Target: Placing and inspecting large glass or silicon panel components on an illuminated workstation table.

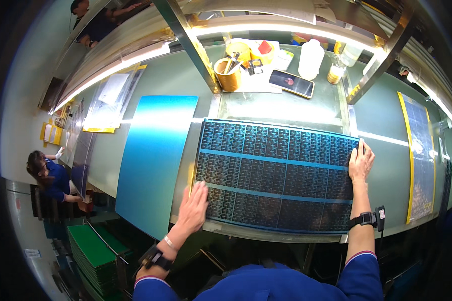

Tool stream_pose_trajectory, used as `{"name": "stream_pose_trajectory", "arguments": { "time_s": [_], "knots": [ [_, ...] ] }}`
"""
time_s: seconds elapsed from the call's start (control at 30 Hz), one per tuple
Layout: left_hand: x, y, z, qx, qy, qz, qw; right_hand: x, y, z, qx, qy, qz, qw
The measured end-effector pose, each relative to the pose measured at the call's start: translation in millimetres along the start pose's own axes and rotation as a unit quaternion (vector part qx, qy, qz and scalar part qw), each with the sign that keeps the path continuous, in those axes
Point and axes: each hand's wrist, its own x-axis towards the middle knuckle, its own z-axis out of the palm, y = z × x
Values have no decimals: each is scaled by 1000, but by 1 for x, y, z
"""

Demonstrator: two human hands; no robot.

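A large dark blue sheet [276,173] printed with rows of small circuit patterns lies flat on the green workbench [171,75] in front of me. My left hand [195,204] rests flat, fingers spread, on the sheet's near left corner. At the far right edge of the same sheet, my right hand [360,161] presses down with fingers extended. Neither hand grips anything. Both wrists carry black bands.
A plain shiny blue sheet [155,160] lies left of the patterned one. Behind stand a tape roll holding tools [228,74], a phone [292,83], a white bottle [311,59] and a small jar [336,73]. A yellow-edged sheet [421,160] lies right. Another person [50,178] sits at left; green boards [93,246] are stacked below.
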Motion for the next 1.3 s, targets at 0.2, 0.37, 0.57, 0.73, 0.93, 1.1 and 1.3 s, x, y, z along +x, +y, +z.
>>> {"name": "stream_pose_trajectory", "arguments": {
  "time_s": [0.2,0.37,0.57,0.73,0.93,1.1,1.3],
  "knots": [
    [170,-36,27,-54,199,-68,976,-1,-5,-2,7,-7,-11,1000],
    [202,-38,39,-89,242,-116,959,0,17,-7,56,-41,-18,997],
    [195,-40,41,-91,258,-129,953,-114,58,-110,159,-200,-83,963],
    [204,-38,39,-104,281,-111,948,-171,90,-143,160,-269,-27,949],
    [195,-53,36,-32,230,-131,964,-155,66,-145,173,-259,6,950],
    [204,-45,48,-12,167,-133,977,-126,-37,-119,252,-309,-336,853],
    [159,-19,62,-3,182,-146,972,-15,14,-34,60,-114,-175,976]
  ]
}}
